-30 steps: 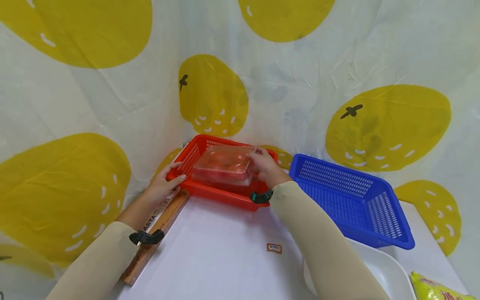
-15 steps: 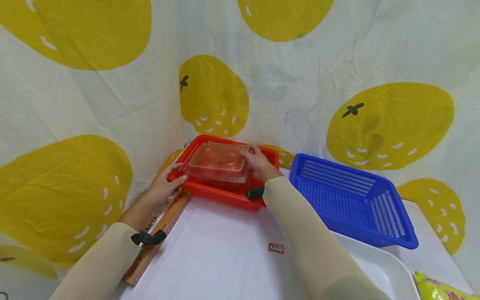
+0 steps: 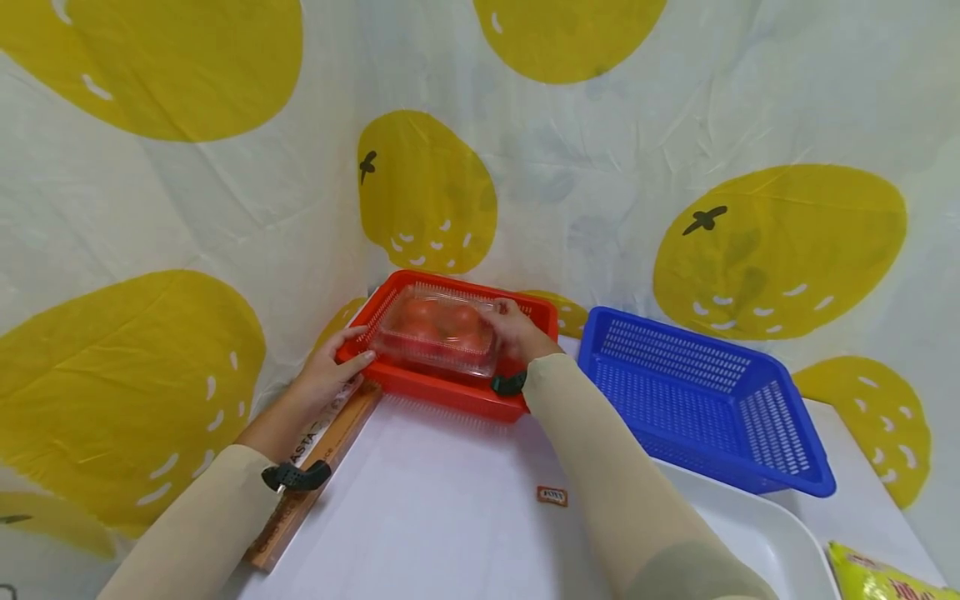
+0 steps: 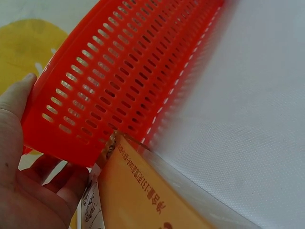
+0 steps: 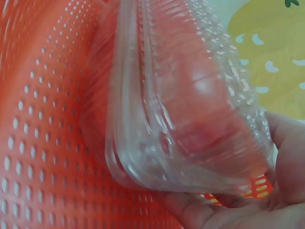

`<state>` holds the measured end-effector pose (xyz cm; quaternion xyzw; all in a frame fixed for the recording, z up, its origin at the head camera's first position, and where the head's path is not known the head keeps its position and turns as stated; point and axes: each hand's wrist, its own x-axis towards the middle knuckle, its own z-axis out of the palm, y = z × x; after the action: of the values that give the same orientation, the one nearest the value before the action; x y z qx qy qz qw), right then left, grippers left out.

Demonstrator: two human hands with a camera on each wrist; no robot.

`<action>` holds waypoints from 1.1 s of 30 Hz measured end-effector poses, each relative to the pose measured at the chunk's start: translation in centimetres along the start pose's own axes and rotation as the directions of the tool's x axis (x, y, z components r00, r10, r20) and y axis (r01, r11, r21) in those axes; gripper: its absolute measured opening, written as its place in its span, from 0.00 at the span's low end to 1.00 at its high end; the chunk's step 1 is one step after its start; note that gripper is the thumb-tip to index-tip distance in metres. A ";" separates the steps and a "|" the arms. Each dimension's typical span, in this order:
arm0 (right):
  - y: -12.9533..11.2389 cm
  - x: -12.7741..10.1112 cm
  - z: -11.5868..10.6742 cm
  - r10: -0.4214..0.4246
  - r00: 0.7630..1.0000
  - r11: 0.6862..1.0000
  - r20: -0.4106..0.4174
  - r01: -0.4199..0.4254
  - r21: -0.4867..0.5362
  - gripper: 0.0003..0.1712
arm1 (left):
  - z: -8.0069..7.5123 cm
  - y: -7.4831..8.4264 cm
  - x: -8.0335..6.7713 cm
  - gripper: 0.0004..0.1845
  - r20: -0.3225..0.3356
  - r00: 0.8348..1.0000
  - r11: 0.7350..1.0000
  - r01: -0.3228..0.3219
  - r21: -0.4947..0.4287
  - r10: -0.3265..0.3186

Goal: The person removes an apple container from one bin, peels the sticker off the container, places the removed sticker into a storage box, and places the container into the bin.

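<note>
A clear plastic clamshell box [image 3: 438, 329] of red tomatoes is inside the red basket [image 3: 442, 393], at its left and middle. My right hand [image 3: 517, 327] grips the box's right end; in the right wrist view its fingers [image 5: 190, 210] lie under the box's edge. My left hand [image 3: 328, 367] holds the red basket's left front corner. In the left wrist view the thumb [image 4: 19, 93] is against the rim and the fingers are curled below. A long brown carton with pasta lettering [image 3: 318, 475] lies just below that hand, its end against the basket.
To the right stands a blue basket [image 3: 675, 408], partly over a white tray [image 3: 750, 533]. A small orange packet [image 3: 552, 496] lies on the white table [image 3: 442, 500]. A yellow bag [image 3: 877, 575] is at the lower right. A patterned curtain [image 3: 555, 192] hangs close behind.
My right hand has shifted left with the tomato box, which has moved left in the basket and whose top now faces the camera more. My left hand has stayed at the basket corner.
</note>
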<state>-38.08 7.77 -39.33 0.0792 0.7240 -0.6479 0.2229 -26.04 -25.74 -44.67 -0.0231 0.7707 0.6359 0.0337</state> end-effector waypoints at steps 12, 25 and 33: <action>-0.5 -1.7 -1.1 0.023 1.000 0.992 0.004 -0.023 -0.123 0.45 | 0.3 0.0 0.4 0.39 0.028 1.000 1.000 0.005 -0.009 -0.005; -2.5 -5.0 -3.2 -0.125 0.990 0.975 -0.060 0.112 -0.194 0.42 | 0.9 0.9 0.5 0.41 0.046 0.999 1.000 0.027 -0.010 -0.026; -1.0 -10.0 -3.6 -0.203 0.978 0.910 -0.041 0.174 -0.376 0.40 | 1.2 2.0 0.1 0.38 -0.019 0.997 0.973 -0.067 0.222 0.073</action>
<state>-30.35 12.89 -33.96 -0.0090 0.8456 -0.5146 0.1415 -26.23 -24.18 -42.96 -0.0003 0.8375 0.5465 0.0032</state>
